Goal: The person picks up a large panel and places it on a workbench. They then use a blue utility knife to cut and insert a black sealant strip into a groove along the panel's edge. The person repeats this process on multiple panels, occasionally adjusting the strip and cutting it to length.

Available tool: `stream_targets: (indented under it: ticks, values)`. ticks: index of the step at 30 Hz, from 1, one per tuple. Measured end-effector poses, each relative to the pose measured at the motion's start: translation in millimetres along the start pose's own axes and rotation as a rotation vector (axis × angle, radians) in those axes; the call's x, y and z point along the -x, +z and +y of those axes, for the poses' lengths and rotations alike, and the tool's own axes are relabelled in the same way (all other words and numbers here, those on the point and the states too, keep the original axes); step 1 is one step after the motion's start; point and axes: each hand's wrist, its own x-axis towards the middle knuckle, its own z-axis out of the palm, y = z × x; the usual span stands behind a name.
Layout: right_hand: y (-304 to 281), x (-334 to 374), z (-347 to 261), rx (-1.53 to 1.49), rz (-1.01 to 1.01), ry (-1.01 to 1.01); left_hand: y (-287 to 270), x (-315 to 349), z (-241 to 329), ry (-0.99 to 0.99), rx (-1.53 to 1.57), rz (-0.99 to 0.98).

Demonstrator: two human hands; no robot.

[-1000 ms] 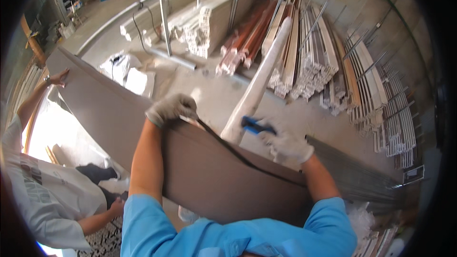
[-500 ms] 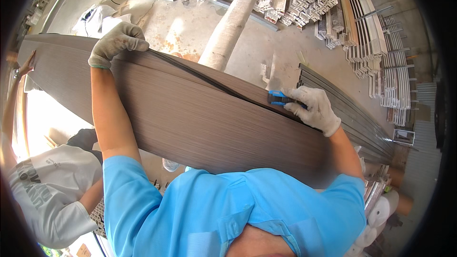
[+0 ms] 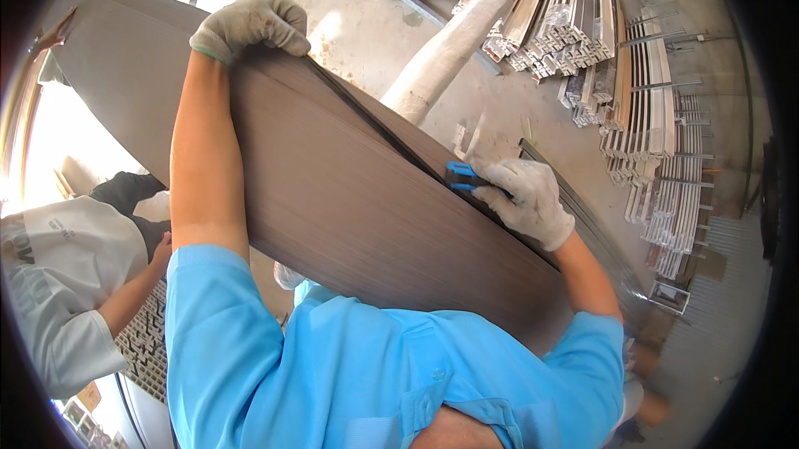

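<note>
A long brown wood-grain panel [image 3: 358, 174] slants across in front of me, from the upper left down to the right. A narrow black strip or gap [image 3: 373, 122] runs near its far edge; I cannot tell which. My left hand [image 3: 250, 26], in a pale work glove, is closed over the panel's edge at the black line's upper end. In my gloved right hand [image 3: 530, 202] is a small blue-and-black hand tool [image 3: 460, 175], held against the black line farther down. The glove hides the tool's rear part.
A person in a grey T-shirt [image 3: 83, 266] is at the left, one hand [image 3: 55, 33] at the panel's far-left end. Beyond the panel lie a wrapped roll [image 3: 449, 58], bundled profiles [image 3: 562, 37], long pale trims on a rack [image 3: 649, 108], and dark lengths [image 3: 583, 216] at right.
The panel now slants more steeply in view. My right hand and the tool appear farther left along the black line, closer to my left hand. The person's other forearm has come into view.
</note>
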Motion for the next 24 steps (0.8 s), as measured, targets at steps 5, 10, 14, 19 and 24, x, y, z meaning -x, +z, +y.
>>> stream_targets:
  ticks: [5, 10, 14, 19, 24]
  values:
    - [29, -71, -12, -0.060, 0.036, -0.045, 4, 0, -1, 0.022, -0.044, 0.043]
    - [66, -126, -16, -0.060, 0.131, -0.111, 6, 2, 2, 0.035, -0.016, 0.034]
    - [57, -118, -14, -0.059, 0.083, -0.113, 2, 4, 0, 0.041, 0.020, -0.002]
    - [14, -71, -20, -0.051, -0.029, -0.025, 1, 1, -8, 0.051, 0.106, 0.002]
    - [27, -79, -29, -0.101, 0.040, 0.063, 7, -5, -2, -0.027, -0.027, 0.016]
